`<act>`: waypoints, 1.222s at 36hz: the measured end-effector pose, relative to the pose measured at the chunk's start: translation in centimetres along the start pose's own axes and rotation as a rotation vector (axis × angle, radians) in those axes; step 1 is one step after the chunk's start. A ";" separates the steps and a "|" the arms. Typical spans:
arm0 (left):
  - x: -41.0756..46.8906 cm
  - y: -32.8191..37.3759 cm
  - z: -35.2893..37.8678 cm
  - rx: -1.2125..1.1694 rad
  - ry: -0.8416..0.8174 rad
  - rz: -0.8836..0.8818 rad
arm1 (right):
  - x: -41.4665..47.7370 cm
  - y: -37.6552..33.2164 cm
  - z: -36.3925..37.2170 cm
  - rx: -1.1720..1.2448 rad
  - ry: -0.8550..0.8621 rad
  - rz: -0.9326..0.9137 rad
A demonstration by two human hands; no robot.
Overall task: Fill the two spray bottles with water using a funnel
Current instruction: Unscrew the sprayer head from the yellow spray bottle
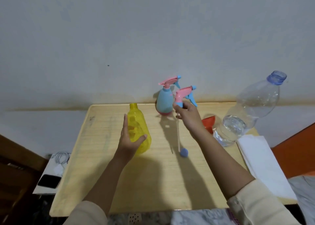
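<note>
My left hand (130,137) grips the side of a yellow spray bottle (137,122) that stands uncapped on the wooden table (119,182). My right hand (188,115) holds a pink and blue spray head (185,94) lifted above the table; its dip tube hangs down to a blue filter ball (184,152) near the tabletop. A blue spray bottle (165,99) with its own pink head on stands at the back. An orange funnel (208,122) lies behind my right wrist. A large clear water bottle (247,112), open and partly full, stands at the right.
A folded white cloth (262,163) lies along the table's right edge. Left of the table, a lower white surface holds a phone (49,181) and a coiled white cable (62,158). A wall runs right behind the table.
</note>
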State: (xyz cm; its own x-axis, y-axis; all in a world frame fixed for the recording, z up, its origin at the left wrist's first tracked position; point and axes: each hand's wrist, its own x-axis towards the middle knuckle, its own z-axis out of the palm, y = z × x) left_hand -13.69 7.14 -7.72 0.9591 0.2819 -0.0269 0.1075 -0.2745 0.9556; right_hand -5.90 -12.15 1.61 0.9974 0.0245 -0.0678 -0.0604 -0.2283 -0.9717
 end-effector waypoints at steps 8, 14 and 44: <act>0.5 -1.1 1.2 0.266 0.053 0.096 | -1.9 8.3 3.6 -0.295 -0.130 0.200; 0.3 -2.7 1.7 0.230 -0.071 0.132 | -1.4 10.9 4.9 -0.445 -0.121 0.207; 1.2 -5.1 1.1 0.201 0.063 0.242 | 0.0 11.1 2.9 -0.386 0.461 -0.153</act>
State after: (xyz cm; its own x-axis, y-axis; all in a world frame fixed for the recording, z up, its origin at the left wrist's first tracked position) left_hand -12.78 7.89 -12.95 0.9457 0.2410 0.2181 -0.0660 -0.5149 0.8547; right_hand -6.73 -11.88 -9.86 0.9132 -0.3183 0.2544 0.0174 -0.5933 -0.8048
